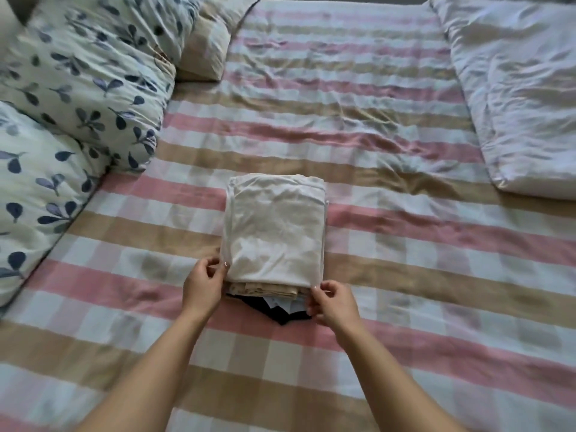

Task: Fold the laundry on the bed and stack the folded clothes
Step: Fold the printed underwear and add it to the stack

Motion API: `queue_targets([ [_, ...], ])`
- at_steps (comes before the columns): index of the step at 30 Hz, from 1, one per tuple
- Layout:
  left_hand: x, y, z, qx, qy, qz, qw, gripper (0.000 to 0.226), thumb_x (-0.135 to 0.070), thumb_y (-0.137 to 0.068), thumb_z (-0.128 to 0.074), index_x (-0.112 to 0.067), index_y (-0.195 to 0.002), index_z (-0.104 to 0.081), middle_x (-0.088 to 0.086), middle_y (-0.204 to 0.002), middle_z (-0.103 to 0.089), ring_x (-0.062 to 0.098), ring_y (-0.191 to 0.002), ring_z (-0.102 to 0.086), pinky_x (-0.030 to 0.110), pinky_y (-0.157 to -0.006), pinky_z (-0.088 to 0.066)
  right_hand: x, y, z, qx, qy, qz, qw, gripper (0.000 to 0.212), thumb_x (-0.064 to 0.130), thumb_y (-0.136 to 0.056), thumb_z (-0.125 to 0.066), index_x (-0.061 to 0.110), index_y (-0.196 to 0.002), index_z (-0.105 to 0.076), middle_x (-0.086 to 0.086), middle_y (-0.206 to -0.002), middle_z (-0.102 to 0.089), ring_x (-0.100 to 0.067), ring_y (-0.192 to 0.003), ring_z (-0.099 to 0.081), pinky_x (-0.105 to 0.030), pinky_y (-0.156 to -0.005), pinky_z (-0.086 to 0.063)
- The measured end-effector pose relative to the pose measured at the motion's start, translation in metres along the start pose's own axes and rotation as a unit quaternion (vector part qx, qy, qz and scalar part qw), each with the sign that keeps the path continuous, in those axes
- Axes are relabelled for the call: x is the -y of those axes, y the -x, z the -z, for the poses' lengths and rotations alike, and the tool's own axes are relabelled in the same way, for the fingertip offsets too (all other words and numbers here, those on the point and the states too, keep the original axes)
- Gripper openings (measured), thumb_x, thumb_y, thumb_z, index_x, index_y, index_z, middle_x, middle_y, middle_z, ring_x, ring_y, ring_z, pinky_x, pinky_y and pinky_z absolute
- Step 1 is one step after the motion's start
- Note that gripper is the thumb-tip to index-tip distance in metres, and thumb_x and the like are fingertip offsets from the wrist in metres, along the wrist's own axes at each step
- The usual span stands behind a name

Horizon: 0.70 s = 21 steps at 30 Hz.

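Surface: bed [420,251] covered in pink, tan and white checks, rumpled toward the far side.
Surroundings: floral duvet [78,88] bunched along the left edge; beige pillow [205,48] at far left; white quilt [514,88] at far right.
Task thing: stack [276,251] of folded clothes sat mid-bed, just ahead of the person.
Layers: cream garment [274,213] on top, beige garment [265,289] under it, black garment [280,318] at the bottom poking out toward the person; something pale lay between, too small to tell.
Left hand [202,283]: fingers curled, pinching the near-left corner of the cream garment.
Right hand [335,302]: fingers curled, pinching the near-right corner of the same garment.
Step, judged: squaring the top piece on the pile; no loose laundry in view, so the task looked close to finished.
Doing it well: pull both corners evenly, line the near edge up with the layers below, smooth flat, then tuck the black piece back in so the pile stood square.
Risk: a one-sided tug could skew or topple the layers.
Containers: none in view; the clothes rested straight on the bed.
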<state>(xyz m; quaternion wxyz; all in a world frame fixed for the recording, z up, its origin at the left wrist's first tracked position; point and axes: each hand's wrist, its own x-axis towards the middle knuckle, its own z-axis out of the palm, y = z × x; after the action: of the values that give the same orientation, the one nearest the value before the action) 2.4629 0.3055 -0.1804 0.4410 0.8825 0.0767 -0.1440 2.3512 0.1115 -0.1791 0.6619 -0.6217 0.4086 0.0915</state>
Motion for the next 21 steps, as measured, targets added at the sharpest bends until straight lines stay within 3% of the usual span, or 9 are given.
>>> queue_targets([
  [5, -0.001, 0.058, 0.0, -0.002, 0.018, 0.05, 0.999, 0.027, -0.016, -0.093, -0.051, -0.006, -0.118, -0.045, 0.012, -0.108, -0.059, 0.032, -0.089, -0.061, 0.045, -0.08, -0.051, -0.018, 0.033, 0.023, -0.001, 0.036, 0.002, 0.999, 0.01, 0.011, -0.092, -0.05, 0.012, -0.086, -0.057, -0.006, -0.075, -0.063, -0.012, -0.055, -0.054, -0.014, -0.043, -0.037],
  [7, -0.013, 0.1, -0.003, 0.04, -0.005, -0.003, 0.999, 0.022, -0.012, -0.091, -0.054, -0.013, -0.112, -0.046, 0.006, -0.097, -0.059, 0.028, -0.089, -0.06, 0.043, -0.079, -0.051, -0.025, 0.058, 0.045, -0.008, 0.059, 0.02, 0.998, 0.009, 0.013, -0.093, -0.05, 0.012, -0.089, -0.058, -0.005, -0.079, -0.065, -0.009, -0.058, -0.056, -0.01, -0.044, -0.037],
  [12, -0.061, 0.194, -0.028, 0.181, -0.097, -0.174, 0.963, 0.019, -0.011, -0.088, -0.058, -0.024, -0.102, -0.057, -0.009, -0.085, -0.061, 0.006, -0.077, -0.057, 0.017, -0.066, -0.045, -0.04, 0.127, 0.121, -0.062, 0.105, 0.057, 0.991, 0.011, 0.016, -0.091, -0.054, 0.023, -0.085, -0.058, 0.0, -0.079, -0.067, -0.009, -0.065, -0.062, -0.011, -0.052, -0.039],
  [17, -0.106, 0.266, -0.077, 0.241, -0.183, -0.246, 0.921, 0.023, -0.025, -0.092, -0.052, -0.025, -0.115, -0.052, -0.014, -0.094, -0.057, 0.003, -0.083, -0.055, 0.023, -0.078, -0.046, -0.06, 0.187, 0.224, -0.125, 0.239, 0.06, 0.961, 0.009, 0.025, -0.09, -0.054, 0.025, -0.096, -0.061, 0.01, -0.083, -0.064, -0.008, -0.077, -0.061, -0.022, -0.065, -0.045],
  [21, -0.145, 0.328, -0.151, 0.279, -0.231, -0.293, 0.884, 0.028, -0.032, -0.094, -0.047, -0.029, -0.122, -0.047, -0.016, -0.102, -0.055, 0.003, -0.091, -0.054, 0.019, -0.079, -0.042, -0.079, 0.227, 0.323, -0.167, 0.308, 0.055, 0.935, 0.015, 0.031, -0.09, -0.053, 0.028, -0.103, -0.061, 0.008, -0.095, -0.067, -0.011, -0.09, -0.062, -0.025, -0.071, -0.043],
])
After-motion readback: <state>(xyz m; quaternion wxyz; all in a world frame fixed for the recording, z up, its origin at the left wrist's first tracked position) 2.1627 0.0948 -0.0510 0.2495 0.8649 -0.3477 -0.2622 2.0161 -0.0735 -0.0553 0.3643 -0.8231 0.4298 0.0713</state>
